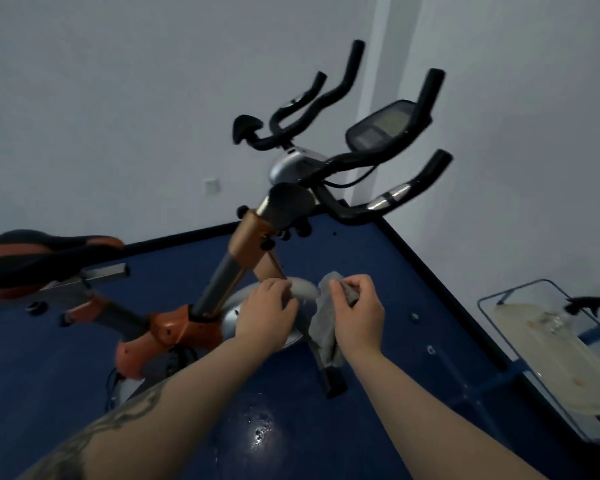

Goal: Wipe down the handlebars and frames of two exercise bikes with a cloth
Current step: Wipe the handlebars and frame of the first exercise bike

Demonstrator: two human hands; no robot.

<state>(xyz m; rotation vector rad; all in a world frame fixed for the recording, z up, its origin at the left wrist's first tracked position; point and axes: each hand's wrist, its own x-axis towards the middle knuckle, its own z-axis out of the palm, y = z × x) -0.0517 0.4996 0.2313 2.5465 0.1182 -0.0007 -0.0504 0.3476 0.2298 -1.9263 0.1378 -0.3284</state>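
— What is seen nearest?

— A grey cloth [323, 327] is pinched in the right hand [357, 315], fingers closed on its upper edge, the rest hanging down. The left hand [265, 315] is curled just beside it; whether the cloth is touched by it cannot be told.

— And beyond?

— An orange-framed exercise bike [243, 247] is stood on a blue floor [378, 271], its silver flywheel [238, 308] partly hidden by the hands. Black handlebars [347, 157] and a console [383, 124] are raised before a white wall. A spray bottle [582, 306] is seen far right.
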